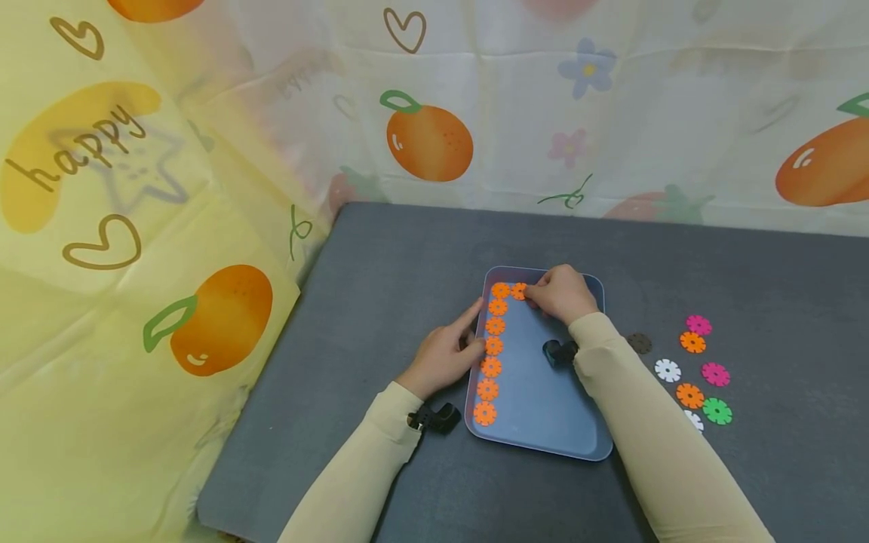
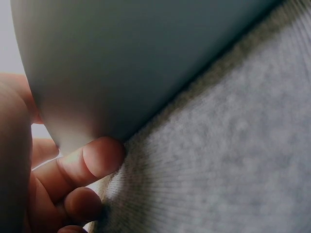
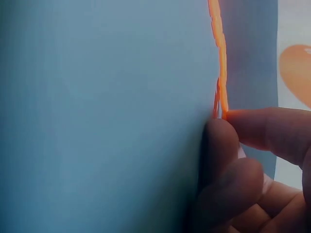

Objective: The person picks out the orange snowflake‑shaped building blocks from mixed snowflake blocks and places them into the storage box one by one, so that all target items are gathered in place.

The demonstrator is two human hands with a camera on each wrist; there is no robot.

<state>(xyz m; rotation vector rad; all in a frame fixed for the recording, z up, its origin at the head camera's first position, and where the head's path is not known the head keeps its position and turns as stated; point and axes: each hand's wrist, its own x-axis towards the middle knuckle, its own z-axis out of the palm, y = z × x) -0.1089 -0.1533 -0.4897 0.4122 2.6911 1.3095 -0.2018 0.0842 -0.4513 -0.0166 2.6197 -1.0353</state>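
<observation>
A blue-grey tray point(image 1: 543, 422) lies on the dark table. Down its left side runs a column of orange slotted discs point(image 1: 491, 366), turning the corner at the top. In the tray's upper part, my right hand point(image 1: 560, 294) pinches an orange disc point(image 1: 519, 291) between thumb and forefinger, right beside the corner disc point(image 1: 500, 290). The right wrist view has the fingertips point(image 3: 224, 133) at the disc's edge. My left hand point(image 1: 444, 354) holds the tray's left rim, with curled fingers point(image 2: 104, 158) against the tray's outer wall point(image 2: 112, 63).
Right of the tray, loose slotted discs lie scattered: a dark one point(image 1: 640, 344), pink point(image 1: 698, 325), orange point(image 1: 692, 342), white point(image 1: 667, 370) and green point(image 1: 717, 411) ones among them. A fruit-printed cloth point(image 1: 509, 98) hangs behind the table point(image 1: 326, 422) and along its left side.
</observation>
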